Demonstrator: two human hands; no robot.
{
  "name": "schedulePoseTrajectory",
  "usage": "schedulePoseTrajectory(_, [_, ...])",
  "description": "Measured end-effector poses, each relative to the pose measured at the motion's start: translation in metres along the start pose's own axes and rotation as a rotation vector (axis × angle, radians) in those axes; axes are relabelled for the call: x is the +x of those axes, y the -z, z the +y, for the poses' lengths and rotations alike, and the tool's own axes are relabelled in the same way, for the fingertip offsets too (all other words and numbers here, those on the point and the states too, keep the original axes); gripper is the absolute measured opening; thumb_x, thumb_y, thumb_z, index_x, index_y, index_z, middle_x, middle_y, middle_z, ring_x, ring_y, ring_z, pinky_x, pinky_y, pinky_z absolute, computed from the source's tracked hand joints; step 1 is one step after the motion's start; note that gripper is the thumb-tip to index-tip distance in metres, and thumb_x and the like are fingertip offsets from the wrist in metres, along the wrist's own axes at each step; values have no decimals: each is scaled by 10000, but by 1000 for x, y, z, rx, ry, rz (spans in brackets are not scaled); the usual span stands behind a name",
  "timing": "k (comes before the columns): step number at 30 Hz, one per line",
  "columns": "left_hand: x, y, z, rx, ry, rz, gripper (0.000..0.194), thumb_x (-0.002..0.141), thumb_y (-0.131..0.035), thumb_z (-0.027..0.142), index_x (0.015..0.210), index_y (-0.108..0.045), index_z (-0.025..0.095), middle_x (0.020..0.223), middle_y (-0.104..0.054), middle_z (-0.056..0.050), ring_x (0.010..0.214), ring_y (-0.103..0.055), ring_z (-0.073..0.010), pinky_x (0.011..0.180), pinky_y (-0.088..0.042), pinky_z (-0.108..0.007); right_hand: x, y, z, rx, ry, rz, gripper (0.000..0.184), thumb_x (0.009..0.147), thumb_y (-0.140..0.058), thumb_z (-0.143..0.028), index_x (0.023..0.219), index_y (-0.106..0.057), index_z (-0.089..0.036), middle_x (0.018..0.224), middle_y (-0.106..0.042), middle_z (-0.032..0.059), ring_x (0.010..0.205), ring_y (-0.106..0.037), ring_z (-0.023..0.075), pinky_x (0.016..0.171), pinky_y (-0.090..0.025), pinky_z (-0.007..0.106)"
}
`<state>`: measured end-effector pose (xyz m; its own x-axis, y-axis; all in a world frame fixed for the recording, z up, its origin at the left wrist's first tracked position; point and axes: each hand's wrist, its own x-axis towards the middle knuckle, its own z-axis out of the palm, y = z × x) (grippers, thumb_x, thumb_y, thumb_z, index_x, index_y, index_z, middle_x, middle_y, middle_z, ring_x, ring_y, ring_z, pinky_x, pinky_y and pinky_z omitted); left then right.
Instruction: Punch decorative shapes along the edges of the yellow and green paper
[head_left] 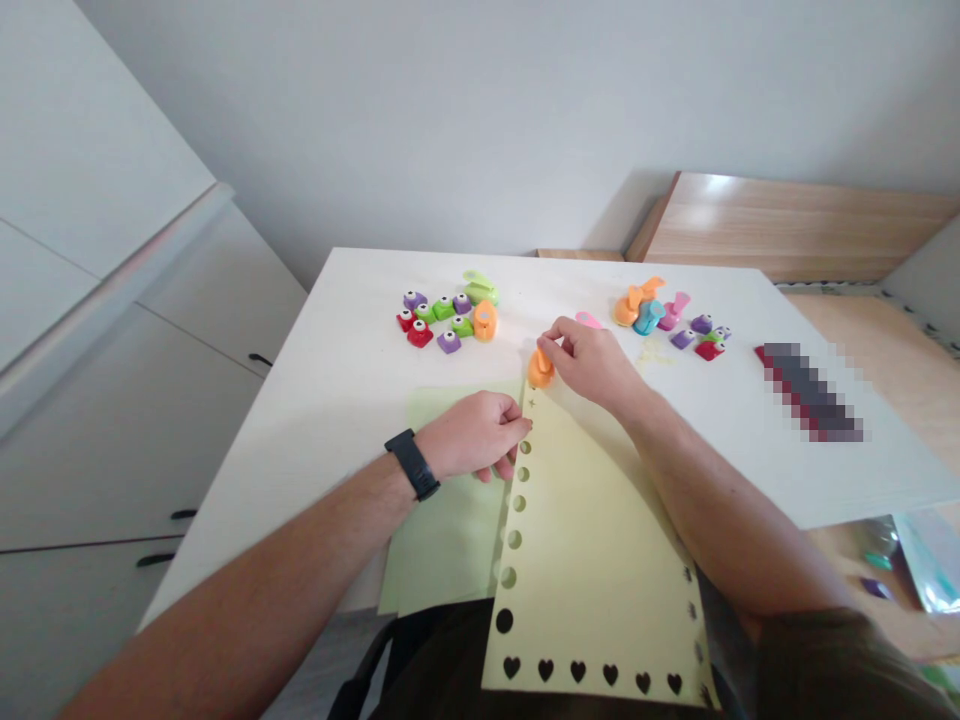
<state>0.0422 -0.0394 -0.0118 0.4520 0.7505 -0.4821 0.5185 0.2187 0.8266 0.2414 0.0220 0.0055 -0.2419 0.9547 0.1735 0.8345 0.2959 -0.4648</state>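
Observation:
A pale yellow paper sheet lies on the white table, with a row of round punched holes down its left edge and punched hearts along its near edge. My right hand grips an orange craft punch at the sheet's far corner, where small star shapes show in the paper. My left hand, with a black wristband on its wrist, holds the sheet's left edge. A pale green paper sheet lies partly under the yellow one.
Two groups of colourful craft punches sit on the white table, at the far left and far right. A pixelated object lies near the right edge. White cabinets stand to the left, and wooden furniture stands beyond the table.

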Motion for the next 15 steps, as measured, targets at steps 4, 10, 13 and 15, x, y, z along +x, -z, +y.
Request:
schedulePoseTrajectory(4, [0,0,1,9,3,2,238,922,-518,407,861,-552,180,787,-721,-66,605,-732,-187,337,-468,-185,-2,-1,0,52,-16,10,285,963,-480,-398,987,-694,-211,651,-637,-11,568,-528,126,573,-322,254])
schedulePoseTrajectory(10, [0,0,-1,7,0,-9,252,925,-512,421,874,-554,178,803,-723,-67,607,-733,-184,342,-471,-183,-1,-5,0,139,-45,-50,349,890,-574,-472,1075,-667,-191,623,-615,-32,551,-525,120,547,-334,251])
schedulePoseTrajectory(13, [0,0,0,10,-5,-10,253,923,-513,421,868,-554,177,808,-722,-65,609,-734,-187,341,-470,-183,1,-6,0,147,-83,-28,305,849,-603,-427,1022,-673,-187,630,-615,-34,548,-518,115,545,-344,251])
schedulePoseTrajectory(15, [0,0,0,12,-8,-8,249,921,-516,417,865,-554,178,819,-723,-64,610,-734,-187,338,-468,-183,2,-6,1,137,-113,3,272,829,-607,-399,987,-684,-191,647,-627,-29,561,-526,117,554,-352,255])
